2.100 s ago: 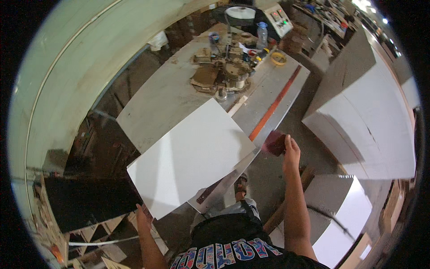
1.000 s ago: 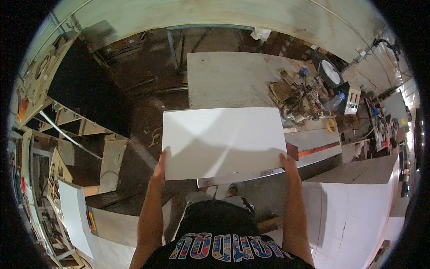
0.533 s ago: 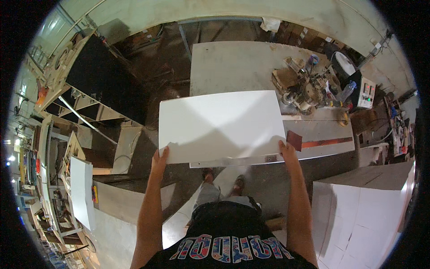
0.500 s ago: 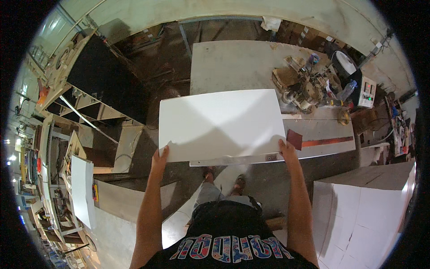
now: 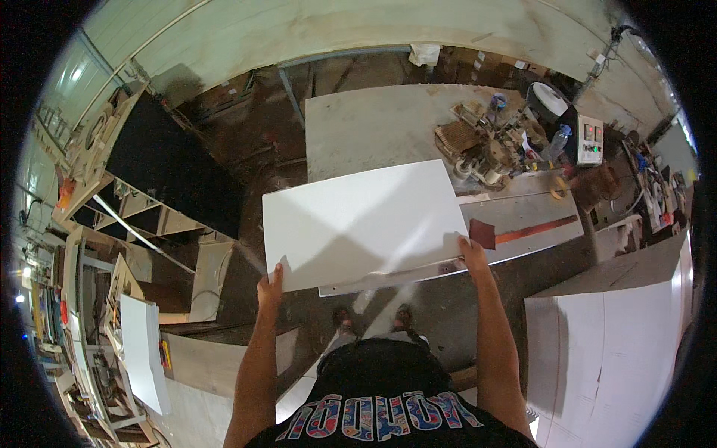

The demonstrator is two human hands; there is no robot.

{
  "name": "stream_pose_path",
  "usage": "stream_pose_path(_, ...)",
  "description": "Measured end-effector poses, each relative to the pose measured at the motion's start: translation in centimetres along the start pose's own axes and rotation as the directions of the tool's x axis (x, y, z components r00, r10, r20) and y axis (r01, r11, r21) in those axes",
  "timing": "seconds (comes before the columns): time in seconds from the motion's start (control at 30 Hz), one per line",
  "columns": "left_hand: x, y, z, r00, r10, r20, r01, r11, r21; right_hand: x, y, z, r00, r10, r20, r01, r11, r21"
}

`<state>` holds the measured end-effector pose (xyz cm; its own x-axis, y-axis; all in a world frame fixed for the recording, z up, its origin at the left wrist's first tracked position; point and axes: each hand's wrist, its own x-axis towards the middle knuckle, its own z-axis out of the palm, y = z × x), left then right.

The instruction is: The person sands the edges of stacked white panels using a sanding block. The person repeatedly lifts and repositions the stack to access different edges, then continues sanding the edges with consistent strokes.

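My left hand (image 5: 270,282) and right hand (image 5: 472,252) clamp opposite near corners of the white panel (image 5: 362,222); I'd keep it level, clear of the workbench (image 5: 373,131) clutter

Both forearms extend forward from lower edge, roughly parallel, well apart. Left hand (image 5: 270,284) gripping, thumb on top. Right hand (image 5: 472,252) gripping, fingers curled, slightly farther forward.

Black printed T-shirt (image 5: 388,403), bare forearms, sandals
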<state>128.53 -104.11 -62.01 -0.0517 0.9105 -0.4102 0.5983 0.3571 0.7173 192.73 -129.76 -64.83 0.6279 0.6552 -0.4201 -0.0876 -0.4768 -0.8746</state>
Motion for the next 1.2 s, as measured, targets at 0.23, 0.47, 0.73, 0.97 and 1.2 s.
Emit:
stream_pose_path(0.23,2.0,0.1,-0.8,1.000,-0.021,-0.001,0.021,1.000,0.003,-1.6,3.8,0.3,0.952,-0.306,0.004,0.302,0.937,-0.172)
stream_pose_path(0.47,8.6,-3.0,-2.4,0.961,0.243,0.136,-0.259,0.959,0.118,-9.1,4.6,2.1,0.995,0.098,-0.031,-0.098,0.995,-0.010)
stream_pose_path(0.73,10.5,-4.1,-2.2,0.962,0.206,0.179,-0.205,0.979,-0.024,-13.1,1.0,4.4,0.975,0.152,-0.164,-0.126,0.980,0.155)
stream_pose_path(0.97,2.1,-3.0,-1.3,0.983,0.022,0.180,-0.016,0.999,-0.031,-8.9,-0.4,1.5,0.988,0.051,-0.143,-0.024,0.982,0.187)
stream_pose_path(1.2,-4.5,-2.7,1.2,0.993,-0.117,0.010,0.117,0.992,-0.036,-3.7,-0.1,-3.5,0.997,0.033,0.075,-0.034,0.999,0.014)
